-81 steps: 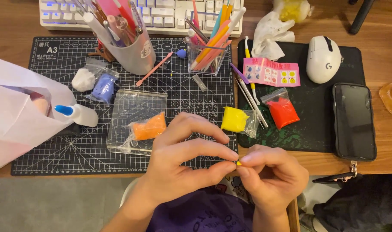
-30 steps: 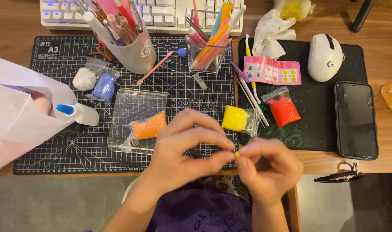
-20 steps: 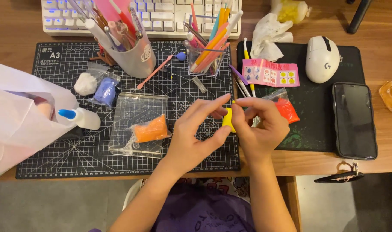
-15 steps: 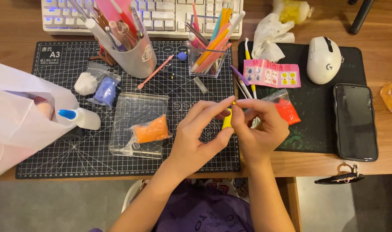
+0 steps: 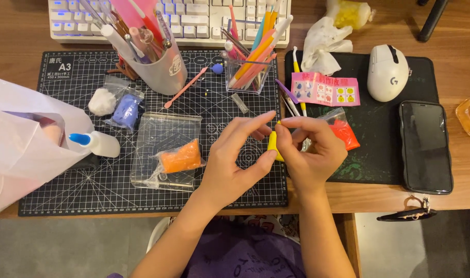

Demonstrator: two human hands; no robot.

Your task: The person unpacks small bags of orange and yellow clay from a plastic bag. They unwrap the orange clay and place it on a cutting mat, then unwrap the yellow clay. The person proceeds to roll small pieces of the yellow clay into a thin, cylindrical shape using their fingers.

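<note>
Two hands are pinching yellow clay.
Left hand point(image 5: 235, 159) and right hand point(image 5: 312, 149) are squeezing the yellow clay point(image 5: 272, 143) between fingertips, over the cutting mat point(image 5: 65, 185), near the orange clay bag point(image 5: 179, 157).

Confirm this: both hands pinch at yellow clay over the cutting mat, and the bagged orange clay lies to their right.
Not quite. In the head view the left hand and right hand do meet at the yellow clay over the cutting mat, but the bagged orange clay lies to their left.
</note>
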